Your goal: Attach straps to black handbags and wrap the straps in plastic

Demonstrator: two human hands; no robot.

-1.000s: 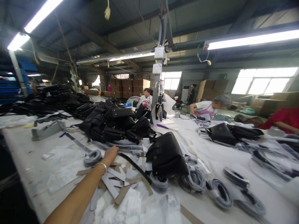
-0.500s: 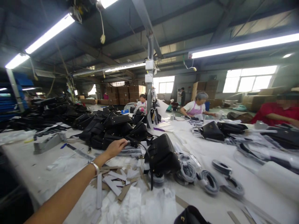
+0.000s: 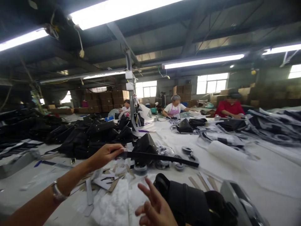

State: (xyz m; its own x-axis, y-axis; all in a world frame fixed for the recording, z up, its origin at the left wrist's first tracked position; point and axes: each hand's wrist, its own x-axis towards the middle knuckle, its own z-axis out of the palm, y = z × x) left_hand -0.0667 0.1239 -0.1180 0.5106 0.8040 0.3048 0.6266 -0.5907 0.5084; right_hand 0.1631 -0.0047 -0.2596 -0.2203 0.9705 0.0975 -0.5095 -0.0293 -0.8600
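My left hand (image 3: 105,156) is closed on one end of a black strap (image 3: 162,157), which stretches out to the right above the table. Behind the strap a black handbag (image 3: 144,143) stands on the worktable (image 3: 162,138), partly covered by it. My right hand (image 3: 156,205) is at the bottom with its fingers spread and nothing in them. Just right of it lies another black bag (image 3: 188,197); whether the hand touches it I cannot tell.
Paper strips (image 3: 113,185) and white wrapping (image 3: 113,204) litter the near table. Coiled straps (image 3: 187,150) lie beyond. A grey tape dispenser (image 3: 242,201) stands at lower right. Piled black bags (image 3: 80,138) fill the left, near a post (image 3: 134,116). Co-workers (image 3: 175,108) sit across.
The view has turned right. My left hand now holds the strap out to the right. My right hand has come into view, and more of the near bag and the tape dispenser show.
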